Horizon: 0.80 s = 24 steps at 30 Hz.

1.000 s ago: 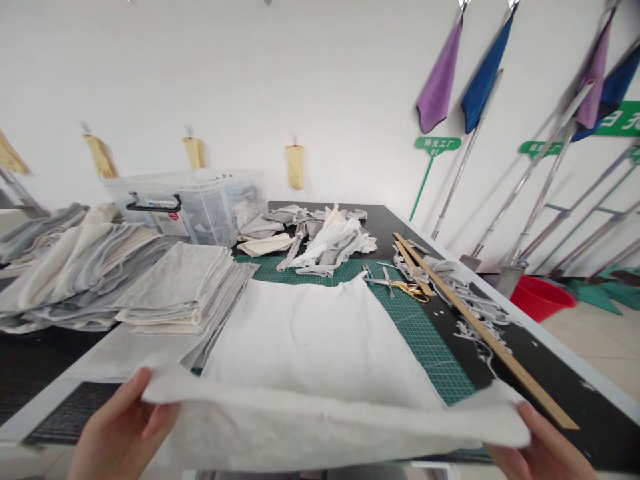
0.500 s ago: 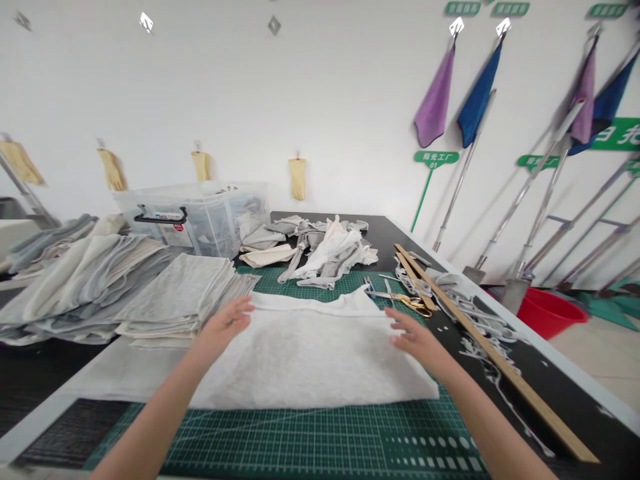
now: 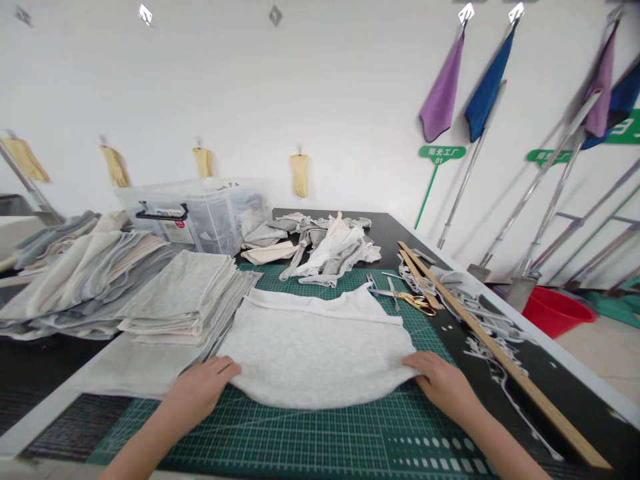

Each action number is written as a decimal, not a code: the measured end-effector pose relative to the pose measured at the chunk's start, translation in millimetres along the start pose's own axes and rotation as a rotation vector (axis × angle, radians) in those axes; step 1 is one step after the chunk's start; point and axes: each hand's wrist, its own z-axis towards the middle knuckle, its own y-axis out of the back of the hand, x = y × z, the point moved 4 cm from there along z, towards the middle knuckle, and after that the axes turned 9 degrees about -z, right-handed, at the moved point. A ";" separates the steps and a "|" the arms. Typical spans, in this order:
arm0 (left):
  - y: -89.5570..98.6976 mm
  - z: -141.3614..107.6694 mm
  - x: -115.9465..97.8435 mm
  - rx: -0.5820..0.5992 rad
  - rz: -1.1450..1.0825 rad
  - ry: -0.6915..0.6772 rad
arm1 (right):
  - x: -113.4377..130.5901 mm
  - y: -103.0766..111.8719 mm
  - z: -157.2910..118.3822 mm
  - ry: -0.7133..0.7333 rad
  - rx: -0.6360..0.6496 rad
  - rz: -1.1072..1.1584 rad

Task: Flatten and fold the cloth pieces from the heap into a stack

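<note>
A light grey piece of knit fabric (image 3: 320, 353) lies across the green cutting mat (image 3: 300, 440), its near edge sagging in a curve. My left hand (image 3: 207, 381) pinches its near left corner. At the opposite near corner, my right hand (image 3: 437, 381) grips the fabric between thumb and fingers. The far edge is folded over in a band and rises to a point on the right. Just beyond that point lie gold-handled scissors (image 3: 417, 303), partly over other small tools. Left of the fabric sits a neat stack of folded grey cloths (image 3: 180, 293).
Heaped cloths (image 3: 85, 273) cover the left side, before a clear plastic box (image 3: 200, 213). Fabric scraps (image 3: 335, 250) are piled at the back. A long wooden strip (image 3: 500, 347) runs along the right among fabric trimmings (image 3: 470, 300). A red bucket (image 3: 557, 312) stands beyond the table edge.
Both hands have come down from the fabric's upper sides to its near corners and closed on them. The near corners are drawn up and inward, and the near edge now bows. The view shifted slightly.
</note>
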 end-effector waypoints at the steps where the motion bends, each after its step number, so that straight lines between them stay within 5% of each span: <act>1: 1.3 5.5 2.9 0.018 0.016 0.018 | -1.5 2.0 4.2 -0.019 -0.005 -0.001; 8: 38.4 102.6 27.8 0.035 0.060 0.211 | -12.8 63.9 75.8 -0.148 -0.110 -0.017; 13: 124.0 175.5 11.3 -0.210 0.157 0.265 | -25.9 146.6 123.0 -0.292 -0.320 -0.047; 19: 238.0 186.4 -23.2 -0.668 0.197 0.144 | -20.9 235.1 102.0 -0.245 -0.755 0.140; 24: 259.9 190.4 -18.2 -0.660 0.198 0.159 | -17.1 245.5 98.1 -0.240 -0.750 0.189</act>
